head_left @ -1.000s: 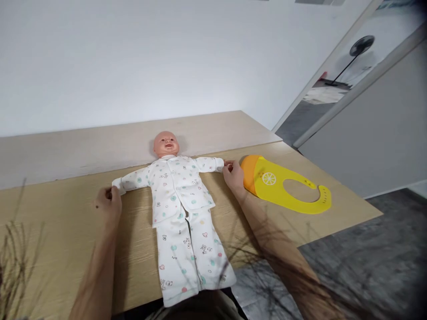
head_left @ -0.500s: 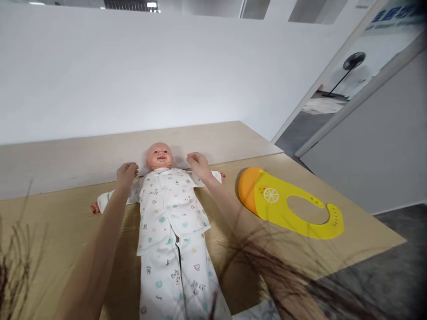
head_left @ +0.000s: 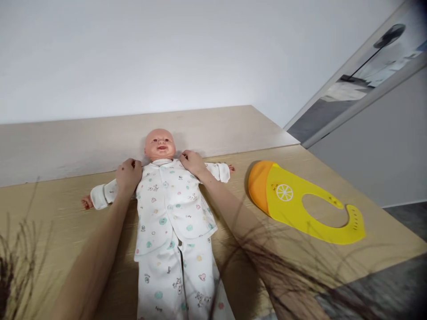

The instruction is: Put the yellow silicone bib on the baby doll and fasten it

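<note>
We find the doll (head_left: 170,195) lying face up on the counter (head_left: 63,226), arms spread wide and its head (head_left: 160,146) on the paler board (head_left: 213,126) at the back. As to progress, we judge the clothing largely on: the jacket (head_left: 178,209) covers the torso and both arms, and the trousers (head_left: 196,275) cover the legs as far as they show. The yellow bib (head_left: 293,211) with its orange pocket lies flat, apart from the doll; whether it forms part of what remains, we cannot establish. The left hand (head_left: 129,177) and right hand (head_left: 194,163) are at the doll's shoulders, one on either side of the collar. In each grip the fingers are curled; we cannot tell whether cloth is caught between them. The jacket is white with small coloured prints, smooth overall, its front edges parting at the hem. The trousers match; their lower ends are out of view.
</note>
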`<state>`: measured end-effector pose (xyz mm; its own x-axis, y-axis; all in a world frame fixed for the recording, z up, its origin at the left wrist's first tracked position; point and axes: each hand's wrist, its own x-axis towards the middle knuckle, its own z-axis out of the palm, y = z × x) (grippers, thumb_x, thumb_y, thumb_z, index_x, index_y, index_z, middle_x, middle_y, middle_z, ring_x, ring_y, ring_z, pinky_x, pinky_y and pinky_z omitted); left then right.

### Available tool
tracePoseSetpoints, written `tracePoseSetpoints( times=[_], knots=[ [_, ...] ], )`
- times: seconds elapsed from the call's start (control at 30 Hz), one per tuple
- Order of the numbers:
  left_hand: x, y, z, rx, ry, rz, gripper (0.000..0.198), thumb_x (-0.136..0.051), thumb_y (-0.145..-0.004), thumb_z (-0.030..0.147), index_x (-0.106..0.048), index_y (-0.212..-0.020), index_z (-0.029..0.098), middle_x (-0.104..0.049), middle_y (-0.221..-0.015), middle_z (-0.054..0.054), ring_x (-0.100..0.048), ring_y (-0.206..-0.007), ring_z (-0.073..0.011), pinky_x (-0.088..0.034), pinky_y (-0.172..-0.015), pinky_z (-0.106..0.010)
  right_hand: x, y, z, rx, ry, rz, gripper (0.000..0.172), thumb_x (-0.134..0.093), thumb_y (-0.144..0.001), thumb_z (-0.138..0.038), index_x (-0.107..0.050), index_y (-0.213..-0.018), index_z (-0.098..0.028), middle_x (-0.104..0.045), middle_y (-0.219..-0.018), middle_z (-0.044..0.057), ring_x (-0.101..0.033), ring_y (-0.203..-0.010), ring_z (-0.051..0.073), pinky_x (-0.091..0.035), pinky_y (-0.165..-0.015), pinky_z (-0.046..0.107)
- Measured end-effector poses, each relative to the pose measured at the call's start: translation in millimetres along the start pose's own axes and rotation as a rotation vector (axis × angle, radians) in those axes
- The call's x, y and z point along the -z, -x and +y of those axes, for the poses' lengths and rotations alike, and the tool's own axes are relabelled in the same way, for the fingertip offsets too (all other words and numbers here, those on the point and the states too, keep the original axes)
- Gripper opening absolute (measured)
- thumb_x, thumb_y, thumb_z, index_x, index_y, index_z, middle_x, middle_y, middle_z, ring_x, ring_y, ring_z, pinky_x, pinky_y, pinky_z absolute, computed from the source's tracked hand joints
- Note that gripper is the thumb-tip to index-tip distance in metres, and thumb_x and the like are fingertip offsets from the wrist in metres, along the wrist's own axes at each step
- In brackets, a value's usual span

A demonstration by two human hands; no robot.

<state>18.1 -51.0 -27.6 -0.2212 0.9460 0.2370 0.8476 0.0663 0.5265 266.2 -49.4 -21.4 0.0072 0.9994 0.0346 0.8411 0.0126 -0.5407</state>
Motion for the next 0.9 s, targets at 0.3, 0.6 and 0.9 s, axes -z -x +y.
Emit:
tracePoseSetpoints(
  times=[0.3, 0.6, 0.9],
  knots=[
    [14.5, 12, -4, -0.114, -0.137, 0.162, 0.03, -0.04, -0.093, 0.031, -0.067, -0.085, 0.02, -0.074, -0.083, -0.012, -0.062, -0.072, -0.0251, -0.034, -0.065, -0.033, 15, 14, 1, -0.003, 0.19, 0.098, 0.037, -0.037, -0.103, -0.028, -0.07, -0.115, -0.014, -0.075, -0.108, 0.017, -0.07, -0.1, 0.029, -0.047, -0.083, 0.033],
    [30.2, 39, -40, -0.37, -0.381, 0.201, 0.036, -0.036, -0.098, 0.033, -0.059, -0.074, 0.019, -0.071, -0.077, -0.014, -0.061, -0.068, -0.0242, -0.026, -0.062, -0.033, 39, 66, 51, 0.444, 0.253, 0.01, 0.04, -0.055, -0.098, -0.027, -0.062, -0.134, -0.011, -0.064, -0.14, 0.014, -0.058, -0.129, 0.03, -0.039, -0.112, 0.039],
    [35.3, 33, -31, -0.192, -0.42, 0.105, 0.037, -0.037, -0.102, 0.038, -0.062, -0.084, 0.018, -0.074, -0.09, -0.014, -0.063, -0.074, -0.0252, -0.023, -0.063, -0.033, 40, 60, 68, 0.192, 0.374, 0.083, 0.031, -0.038, -0.107, -0.019, -0.067, -0.111, -0.011, -0.072, -0.115, 0.017, -0.064, -0.106, 0.026, -0.038, -0.097, 0.035]
  ],
)
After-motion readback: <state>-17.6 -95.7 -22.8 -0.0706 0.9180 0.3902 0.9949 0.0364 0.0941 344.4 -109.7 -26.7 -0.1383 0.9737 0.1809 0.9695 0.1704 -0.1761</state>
